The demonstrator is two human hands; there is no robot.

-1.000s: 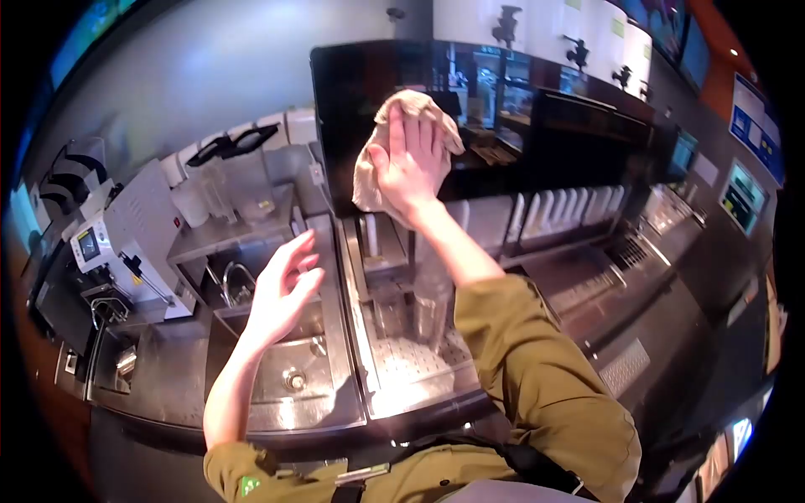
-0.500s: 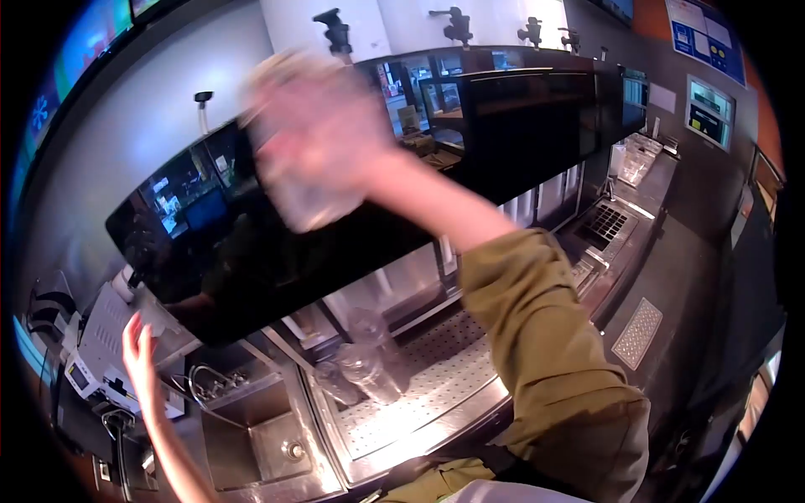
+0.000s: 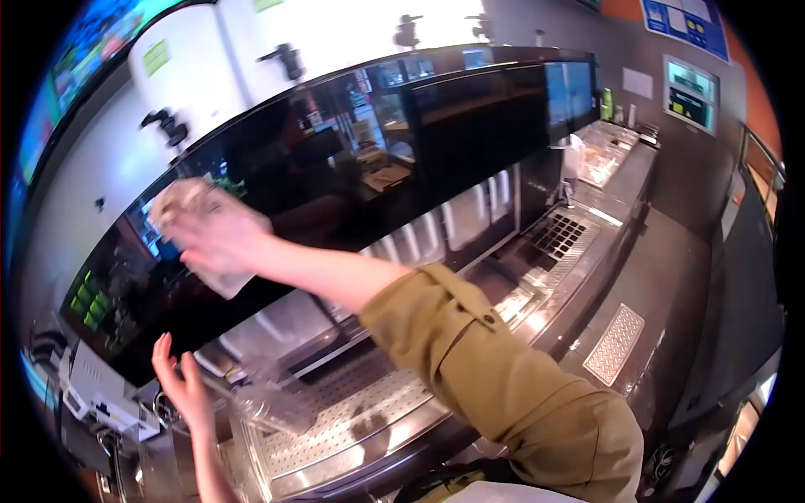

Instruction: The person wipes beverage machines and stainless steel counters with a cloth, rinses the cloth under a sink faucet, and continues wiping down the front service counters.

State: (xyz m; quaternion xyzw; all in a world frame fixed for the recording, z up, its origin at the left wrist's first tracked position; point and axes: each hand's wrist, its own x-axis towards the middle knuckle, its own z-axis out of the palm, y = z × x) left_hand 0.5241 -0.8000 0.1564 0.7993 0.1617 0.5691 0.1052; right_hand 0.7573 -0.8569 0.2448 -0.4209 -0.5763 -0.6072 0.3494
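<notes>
1. Two bare hands in the head view, both reaching toward the left side of a long counter.
2. One right hand (image 3: 222, 243), slightly blurred, holding a cloth beneath its palm with the fingers extended; arm stretched across the view in an olive sleeve (image 3: 486, 360), cuff near the elbow.
3. One cloth (image 3: 186, 198), pale tan, spread under the right hand against the front of the panel, toward its left part.
4. One left hand (image 3: 180, 381), raised, fingers loosely spread, thumb apart; near the panel's lower edge, contact cannot be told.
5. One panel (image 3: 323, 184), long, glossy black, reflecting lights and furnishings.
6. Several white dispensers (image 3: 184, 63), above and behind the panel, with black taps (image 3: 168, 127).
7. One row of pale containers (image 3: 470, 216), beneath the panel's lower edge.
8. Several clear vessels (image 3: 272, 407), grouped right of the left hand, on the perforated tray (image 3: 352, 419).
9. One dark grid (image 3: 562, 237), set in the counter farther right.
10. One pale machine (image 3: 105, 381), at left, beyond the left hand.
11. One textured floor plate (image 3: 615, 344), at right.
</notes>
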